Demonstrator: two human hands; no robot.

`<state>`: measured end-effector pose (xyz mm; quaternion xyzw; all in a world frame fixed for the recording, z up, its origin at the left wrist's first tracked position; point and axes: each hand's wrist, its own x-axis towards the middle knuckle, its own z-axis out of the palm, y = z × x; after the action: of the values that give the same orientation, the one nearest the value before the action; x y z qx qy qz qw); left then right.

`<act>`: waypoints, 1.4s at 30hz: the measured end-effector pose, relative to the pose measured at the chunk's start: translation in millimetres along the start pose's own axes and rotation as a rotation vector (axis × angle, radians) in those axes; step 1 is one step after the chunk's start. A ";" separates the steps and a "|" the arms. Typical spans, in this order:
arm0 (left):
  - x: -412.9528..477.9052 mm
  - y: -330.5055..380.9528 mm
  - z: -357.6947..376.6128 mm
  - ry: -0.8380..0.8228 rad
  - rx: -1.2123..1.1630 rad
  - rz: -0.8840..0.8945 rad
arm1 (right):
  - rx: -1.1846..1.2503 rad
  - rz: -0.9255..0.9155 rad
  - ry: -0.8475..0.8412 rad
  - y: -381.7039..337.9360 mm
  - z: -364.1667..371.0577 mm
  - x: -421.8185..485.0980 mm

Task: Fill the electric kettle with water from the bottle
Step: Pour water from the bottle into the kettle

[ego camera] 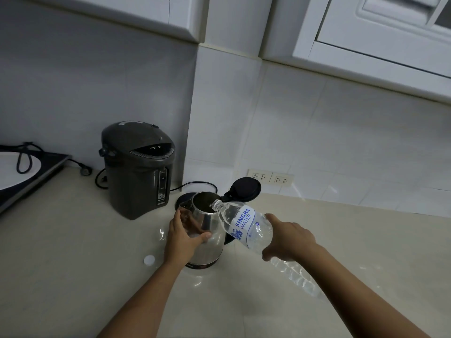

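I've got the stainless steel electric kettle [207, 230] standing on the pale countertop [73, 276] near the corner, its black lid [245, 189] flipped up and back, so I can see into the open mouth, though the inside is too dark for me to read a water level. My left hand [181, 237] is wrapped around the kettle's body on the spout side, thumb across the front, fingers hidden behind the steel. My right hand [289, 240] is closed around the clear Singha water bottle [246, 224], which is tilted neck-down with its uncapped mouth right at the kettle's rim; I can't make out a stream of water from here. The bottle's base is covered by my palm and wrist. A small white bottle cap [149, 260] lies on the counter just left of my left forearm. The kettle's black power base [183, 198] sits behind it, mostly blocked, its cord trailing to the wall. A dark grey electric water dispenser pot [138, 169] stands to the left, and an induction hob [26, 174] is cut off at the frame's left edge. 2 wall sockets [271, 178] sit behind.
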<state>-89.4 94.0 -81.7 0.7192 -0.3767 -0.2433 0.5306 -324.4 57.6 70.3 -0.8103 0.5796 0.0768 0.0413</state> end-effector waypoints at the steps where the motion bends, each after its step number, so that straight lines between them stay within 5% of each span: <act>1: 0.0 0.2 0.1 -0.001 0.001 0.003 | 0.002 0.000 -0.002 0.1 0.1 -0.3; 42: 0.7 -3.7 -1.5 -0.017 -0.002 0.023 | 0.049 0.002 -0.035 3.8 12.0 4.0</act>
<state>-86.8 95.0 -84.7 0.7123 -0.3894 -0.2435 0.5308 -327.6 54.5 57.8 -0.8068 0.5814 0.0768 0.0710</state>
